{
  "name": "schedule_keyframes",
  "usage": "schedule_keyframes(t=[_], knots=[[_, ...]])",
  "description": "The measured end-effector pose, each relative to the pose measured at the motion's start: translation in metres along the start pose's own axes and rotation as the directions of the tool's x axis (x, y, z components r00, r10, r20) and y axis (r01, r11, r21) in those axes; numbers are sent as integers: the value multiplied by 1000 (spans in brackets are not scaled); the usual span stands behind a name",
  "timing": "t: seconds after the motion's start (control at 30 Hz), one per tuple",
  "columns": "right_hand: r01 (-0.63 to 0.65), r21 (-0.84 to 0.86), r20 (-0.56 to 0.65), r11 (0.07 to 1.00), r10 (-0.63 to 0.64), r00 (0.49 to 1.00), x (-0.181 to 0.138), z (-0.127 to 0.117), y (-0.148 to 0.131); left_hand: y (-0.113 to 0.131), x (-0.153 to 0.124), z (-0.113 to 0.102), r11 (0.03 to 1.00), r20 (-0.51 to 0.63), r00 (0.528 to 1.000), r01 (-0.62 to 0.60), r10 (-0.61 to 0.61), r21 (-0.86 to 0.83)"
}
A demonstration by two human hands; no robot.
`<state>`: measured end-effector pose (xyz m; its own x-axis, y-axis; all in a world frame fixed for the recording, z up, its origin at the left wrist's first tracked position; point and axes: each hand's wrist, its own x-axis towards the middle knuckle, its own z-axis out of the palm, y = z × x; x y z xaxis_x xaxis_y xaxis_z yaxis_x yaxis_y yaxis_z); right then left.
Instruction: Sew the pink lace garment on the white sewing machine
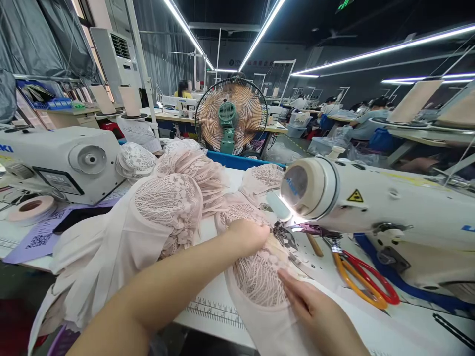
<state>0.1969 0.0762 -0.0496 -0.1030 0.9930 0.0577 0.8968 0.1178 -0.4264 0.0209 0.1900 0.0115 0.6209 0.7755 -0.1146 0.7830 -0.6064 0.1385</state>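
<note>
A pale pink lace bra (pixel 256 282) lies across the machine bed, its upper part reaching the sewing machine's needle area. My left hand (pixel 249 236) is closed on the fabric just left of the presser foot (pixel 284 231), its fingertips partly hidden. Nearer to me, my right hand (pixel 315 304) holds the right edge of the lower lace cup between thumb and fingers. The white sewing machine (pixel 356 193) has its lamp lit over the needle. To the left of my forearm sits a heap of similar lace bras (pixel 163 202).
Orange-and-red-handled scissors (pixel 365 282) lie right of the needle. A second sewing machine (pixel 63 158), a tape roll (pixel 32 208) and a purple printed sheet (pixel 37 240) are at left. A large fan (pixel 230 116) stands ahead. Other people sit at machines farther back.
</note>
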Motion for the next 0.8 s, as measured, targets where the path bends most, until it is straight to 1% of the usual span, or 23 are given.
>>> schedule_keyframes(t=[0.03,0.07,0.1,0.13,0.17,0.2,0.23,0.27,0.3,0.33,0.37,0.43,0.47,0.5,0.57,0.67,0.8], knots=[[3,-19,16,1000,-3,1000,0,1,0,1,-1,1,999,-15,999,-31,32,37],[4,-32,29,999,-3,1000,1,2,0,3,-2,2,994,-54,996,-72,77,84],[6,-38,41,999,-5,999,1,3,0,4,-4,3,983,-114,984,-120,136,141],[10,-38,53,999,-8,999,1,3,1,5,-5,4,963,-186,959,-177,215,204],[12,-36,67,999,-10,998,2,3,1,6,-6,5,932,-257,914,-244,313,267],[18,-33,82,999,-15,996,2,2,1,7,-7,6,894,-311,856,-316,414,319],[26,-32,102,999,-22,995,3,1,1,9,-9,8,850,-333,796,-395,506,349],[36,-34,122,999,-31,992,4,0,1,12,-11,9,809,-319,753,-466,575,358],[49,-35,141,998,-43,989,4,-1,1,15,-13,11,782,-280,737,-522,615,341],[60,-35,159,998,-54,986,4,-2,0,17,-15,13,780,-225,754,-548,617,303],[63,-36,169,997,-56,984,4,-4,-1,20,-18,15,799,-162,792,-542,589,260],[55,-35,183,998,-48,982,3,-5,-1,24,-24,17,854,-54,865,-480,499,198],[52,-33,187,998,-45,981,2,-4,-1,25,-26,18,873,-27,885,-453,465,184],[54,-29,196,998,-47,980,1,-4,0,26,-28,19,880,-17,893,-440,450,177],[58,-16,190,998,-54,980,-1,-1,3,26,-30,19,888,-36,898,-426,438,171],[41,6,142,999,-42,989,-4,2,8,24,-27,22,904,-54,914,-388,402,178],[22,8,103,1000,-23,994,-4,2,9,24,-18,24,928,18,940,-340,341,153]])
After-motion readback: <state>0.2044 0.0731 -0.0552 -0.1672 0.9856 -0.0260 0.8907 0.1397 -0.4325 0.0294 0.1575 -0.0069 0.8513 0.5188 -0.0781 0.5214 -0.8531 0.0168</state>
